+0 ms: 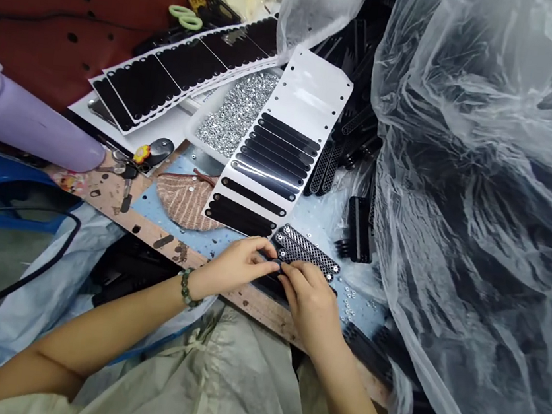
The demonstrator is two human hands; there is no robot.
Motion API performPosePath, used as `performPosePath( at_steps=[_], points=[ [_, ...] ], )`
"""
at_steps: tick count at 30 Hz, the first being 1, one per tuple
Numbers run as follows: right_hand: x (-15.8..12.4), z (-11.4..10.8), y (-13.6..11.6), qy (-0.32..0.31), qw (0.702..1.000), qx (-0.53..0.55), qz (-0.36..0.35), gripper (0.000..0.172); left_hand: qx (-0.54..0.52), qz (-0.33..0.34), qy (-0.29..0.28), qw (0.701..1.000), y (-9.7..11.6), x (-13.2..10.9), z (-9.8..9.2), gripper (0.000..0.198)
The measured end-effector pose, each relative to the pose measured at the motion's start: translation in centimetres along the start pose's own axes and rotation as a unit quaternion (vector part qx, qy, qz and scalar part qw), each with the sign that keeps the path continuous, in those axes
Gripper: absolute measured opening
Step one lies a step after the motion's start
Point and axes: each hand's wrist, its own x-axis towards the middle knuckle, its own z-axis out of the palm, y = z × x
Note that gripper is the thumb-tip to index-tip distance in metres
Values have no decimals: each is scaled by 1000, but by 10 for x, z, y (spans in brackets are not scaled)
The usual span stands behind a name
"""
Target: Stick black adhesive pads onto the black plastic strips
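Both hands meet at the front edge of the bench. My left hand (242,264), with a green bead bracelet on the wrist, pinches one end of a small dark piece (278,264). The fingertips of my right hand (308,297) close on the same piece from the other side. Just beyond the fingers lie black perforated strips (307,249) with small metal rings on them. A white backing sheet (308,98) bearing black strip stickers slopes away behind my left hand. Its upper part is bare.
A clear tray of metal nuts (236,116) stands behind the sheet, beside more black sticker sheets (171,79). A purple bottle (31,119) and keys (129,180) are at left. Large plastic bags (467,189) fill the right. Loose nuts (349,302) lie right of my hands.
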Motion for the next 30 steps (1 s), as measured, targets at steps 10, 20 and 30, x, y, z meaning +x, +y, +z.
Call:
performPosePath(
  at_steps=[10,20,30],
  points=[
    [-36,-20,11,23,986,20,164,15,73,38,33,996,-3,0,7,13],
    [-35,-21,21,-2,963,157,219,10,62,11,-19,998,3,0,5,22],
    [-30,-22,21,-40,963,126,236,10,86,0,-29,996,5,2,4,23]
  ],
)
